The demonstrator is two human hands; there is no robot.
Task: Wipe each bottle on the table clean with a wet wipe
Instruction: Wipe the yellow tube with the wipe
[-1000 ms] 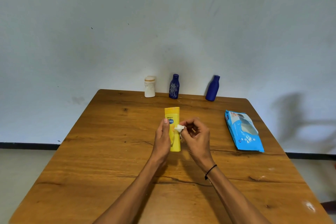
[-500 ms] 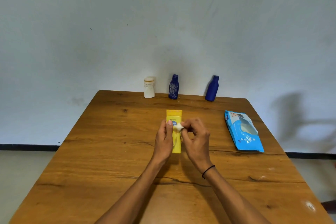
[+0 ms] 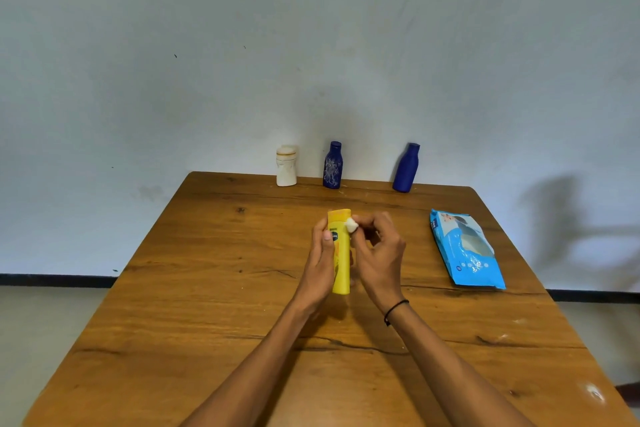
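Wooden table (image 3: 214, 288) against pale wall (image 3: 311, 45); left hand (image 3: 320, 265) grip around yellow bottle (image 3: 341, 255), right hand (image 3: 379, 253) pinching wipe (image 3: 352, 225).

- A wooden table (image 3: 194, 288) fills the lower view — warm brown grain with dark knots and long cracks.
- A pale blue-white wall (image 3: 311, 45) rises behind its far edge, scuffed and speckled.
- A dark skirting strip (image 3: 55, 280) runs along the wall's foot.
- Light grey floor (image 3: 41, 340) shows on both sides.
- A soft shadow (image 3: 568, 229) falls on the wall at right.
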